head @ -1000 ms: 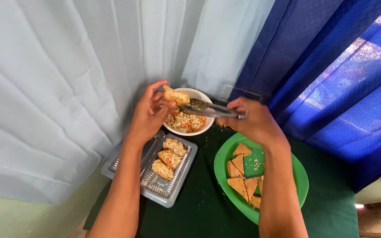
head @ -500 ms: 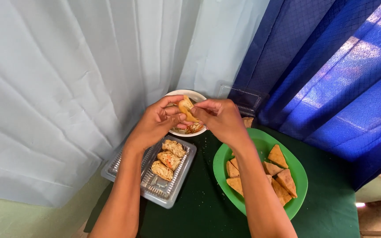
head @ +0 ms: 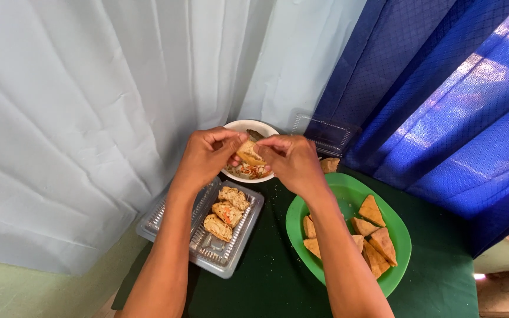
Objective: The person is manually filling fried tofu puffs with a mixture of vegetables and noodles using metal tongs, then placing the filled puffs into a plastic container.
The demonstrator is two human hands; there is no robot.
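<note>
Both hands meet over a white bowl [head: 238, 126] of shredded vegetable filling. My left hand [head: 207, 154] and my right hand [head: 290, 160] together pinch a golden fried tofu piece [head: 250, 154] between their fingertips, just above the bowl. A utensil tip shows in the bowl behind the piece. Below my left forearm lies a clear plastic tray [head: 219, 257] with three stuffed tofu pieces [head: 226, 212]. To the right, a green plate [head: 341, 189] carries several plain fried tofu triangles [head: 372, 211].
Everything rests on a dark green tablecloth [head: 266, 277]. A pale curtain hangs behind on the left, a blue curtain on the right. A clear plastic lid [head: 324, 132] leans at the back. One loose tofu piece [head: 329, 165] lies beside the plate.
My right hand has let go of the metal tongs it held a second ago and joined the left hand on the tofu piece, which sank closer to the bowl.
</note>
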